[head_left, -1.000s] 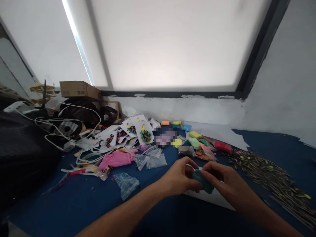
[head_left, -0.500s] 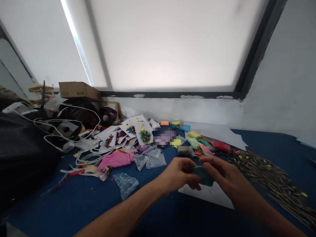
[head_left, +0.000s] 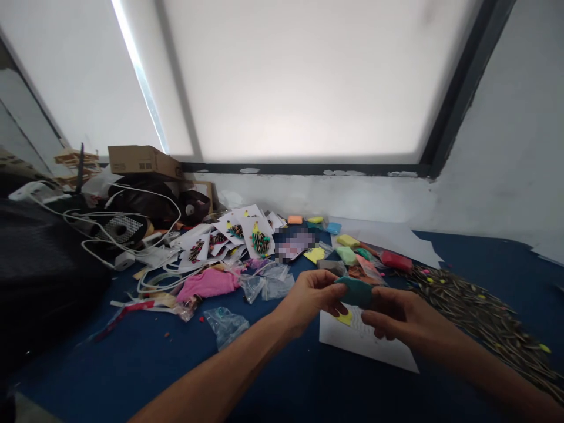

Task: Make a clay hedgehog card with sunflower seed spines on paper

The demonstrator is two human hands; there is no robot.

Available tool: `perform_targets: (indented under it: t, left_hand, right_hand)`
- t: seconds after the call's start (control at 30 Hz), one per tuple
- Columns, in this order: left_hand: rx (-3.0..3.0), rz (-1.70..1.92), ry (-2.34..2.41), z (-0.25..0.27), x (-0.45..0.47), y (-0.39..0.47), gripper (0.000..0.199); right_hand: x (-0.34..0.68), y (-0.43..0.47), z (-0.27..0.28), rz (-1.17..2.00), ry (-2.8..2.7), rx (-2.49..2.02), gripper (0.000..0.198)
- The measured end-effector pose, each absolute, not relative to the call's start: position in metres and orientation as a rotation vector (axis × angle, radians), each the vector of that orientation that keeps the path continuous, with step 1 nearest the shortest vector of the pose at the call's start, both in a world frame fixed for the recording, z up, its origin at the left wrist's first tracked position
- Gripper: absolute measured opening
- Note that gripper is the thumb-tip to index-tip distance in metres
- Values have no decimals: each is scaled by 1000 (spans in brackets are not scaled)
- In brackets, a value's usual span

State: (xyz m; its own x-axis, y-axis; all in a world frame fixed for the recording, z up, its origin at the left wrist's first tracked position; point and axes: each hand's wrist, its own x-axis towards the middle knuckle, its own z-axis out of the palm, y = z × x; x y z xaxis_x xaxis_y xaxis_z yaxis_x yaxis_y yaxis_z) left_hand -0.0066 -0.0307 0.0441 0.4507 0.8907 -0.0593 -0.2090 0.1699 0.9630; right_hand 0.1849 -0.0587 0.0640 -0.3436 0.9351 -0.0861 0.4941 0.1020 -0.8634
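A flattened lump of teal modelling clay (head_left: pixel 356 292) is held up in front of me, above a white sheet of paper (head_left: pixel 365 345). My left hand (head_left: pixel 318 295) pinches its left side between thumb and fingers. At the clay's right edge, the fingers of my right hand (head_left: pixel 396 312) are curled against it, while the thumb hangs lower. On the paper below, a yellow clay shape (head_left: pixel 345 318) shows between my hands, beside a patterned area that I cannot make out clearly.
Sunflower seeds (head_left: pixel 476 311) spread across the right. Clay packs, including a red one (head_left: pixel 396 261), lie beyond my hands. Left of these are seed-decorated cards (head_left: pixel 259 238), a pink cloth-like piece (head_left: pixel 209 284), a plastic bag (head_left: pixel 225 326) and white cables (head_left: pixel 152 254).
The teal clay has risen slightly and turned, showing more of its broad face. My right thumb has come off its front and dropped lower. The yellow shape on the paper has come into view.
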Motion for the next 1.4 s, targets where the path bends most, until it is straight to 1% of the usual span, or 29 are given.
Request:
perform_targets:
  t: [0.1, 0.13, 0.27, 0.4, 0.47, 0.57, 0.67, 0.77, 0.9, 1.03, 1.2, 1.4]
  left_hand:
    - [1163, 855, 745, 43, -6, -32, 46]
    - [1183, 834, 734, 43, -5, -33, 45]
    - [1298, 784, 734, 41, -3, -32, 36]
    - [1584, 816, 942, 39, -6, -28, 25]
    - [1818, 776, 1011, 38, -9, -28, 27]
    - [2071, 654, 1012, 38, -13, -30, 40]
    - [2142, 531, 1039, 37, -14, -32, 50]
    - [2198, 453, 1047, 33, -12, -30, 56]
    - [2255, 472, 995, 26, -13, -26, 57]
    - [2242, 490, 980, 24, -14, -26, 56]
    - [2232, 479, 960, 26, -13, -26, 54]
    - [2226, 510, 942, 21, -13, -25, 54]
  right_hand:
    - [185, -58, 65, 1109, -1802, -1422, 51]
    - [185, -58, 66, 1109, -1780, -1404, 54]
    - [186, -59, 69, 1119, -1825, -1346, 43]
    - [199, -56, 69, 1009, -1864, -1472, 39]
    - [204, -55, 67, 958, -1937, -1534, 36]
    - [207, -53, 63, 897, -2019, -1590, 33]
    - [205, -53, 57, 845, -2047, -1613, 30]
    - [203, -52, 52, 853, -2047, -1594, 30]
    - [201, -52, 47, 910, -2073, -1559, 32]
    - [200, -52, 44, 891, -2096, -1578, 32]
    - [197, -53, 40, 750, -2127, -1685, 29]
    - [195, -56, 35, 503, -2104, -1796, 26]
